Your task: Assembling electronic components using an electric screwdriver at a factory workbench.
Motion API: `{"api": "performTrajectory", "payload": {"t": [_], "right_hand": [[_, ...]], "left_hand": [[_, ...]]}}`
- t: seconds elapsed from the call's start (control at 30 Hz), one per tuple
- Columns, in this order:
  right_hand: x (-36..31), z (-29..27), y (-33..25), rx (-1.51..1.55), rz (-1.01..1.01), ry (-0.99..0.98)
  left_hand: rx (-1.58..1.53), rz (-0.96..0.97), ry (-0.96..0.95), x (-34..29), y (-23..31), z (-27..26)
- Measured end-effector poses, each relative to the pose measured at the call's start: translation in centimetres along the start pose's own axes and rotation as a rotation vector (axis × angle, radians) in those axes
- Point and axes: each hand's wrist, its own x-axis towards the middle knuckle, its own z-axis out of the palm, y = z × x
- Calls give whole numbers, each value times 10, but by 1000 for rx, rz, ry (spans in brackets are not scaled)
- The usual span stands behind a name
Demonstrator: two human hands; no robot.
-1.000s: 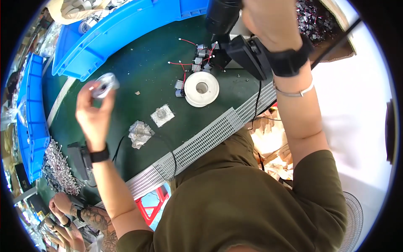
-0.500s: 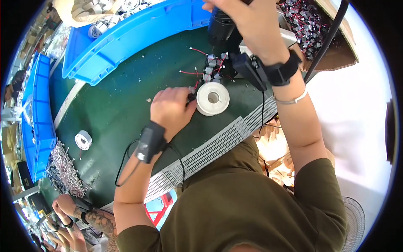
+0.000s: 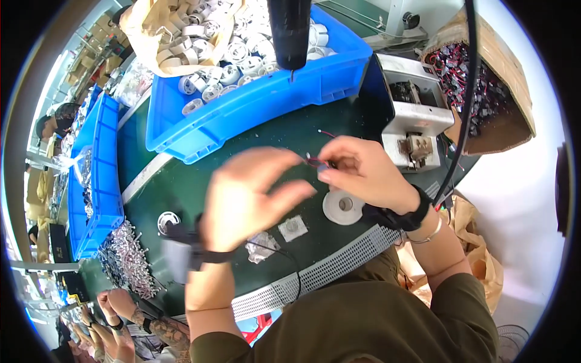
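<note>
My right hand is closed in a pinch on a small dark part with thin red wires. Just left of it my left hand is smeared by motion, its thumb and fingers stretched apart around nothing visible; its fingertips come close to the wires. Beneath my right hand a white round housing with a hole in its middle lies flat on the green table. Above both hands hangs a black cylindrical tool, likely an electric screwdriver, held by neither hand.
A blue bin of white round housings stands at the back. To the right are a metal fixture and a cardboard box of wired parts. Another white housing, a heap of small parts and a co-worker's hands are left.
My right hand has come down from the black tool to the small wired part. My left hand has left the white housing's side and opened. The whole view has shifted.
</note>
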Motion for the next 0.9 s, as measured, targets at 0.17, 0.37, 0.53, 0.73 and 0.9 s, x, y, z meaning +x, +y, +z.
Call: {"api": "performTrajectory", "payload": {"t": [0.17,0.37,0.53,0.73,0.9], "right_hand": [[-1,-4,1,-1128,-309,-2],[-2,-19,-1,-953,-273,42],[8,12,-14,-886,-452,-33],[-1,-22,-4,-874,-246,126],[6,-32,21,-939,-400,194]], "left_hand": [[191,-231,144,92,-103,-47],[528,-162,-179,180,-238,-14],[368,128,535,164,-424,-51],[415,-445,14,176,-200,-33],[-619,-400,452,60,-102,-54]]}}
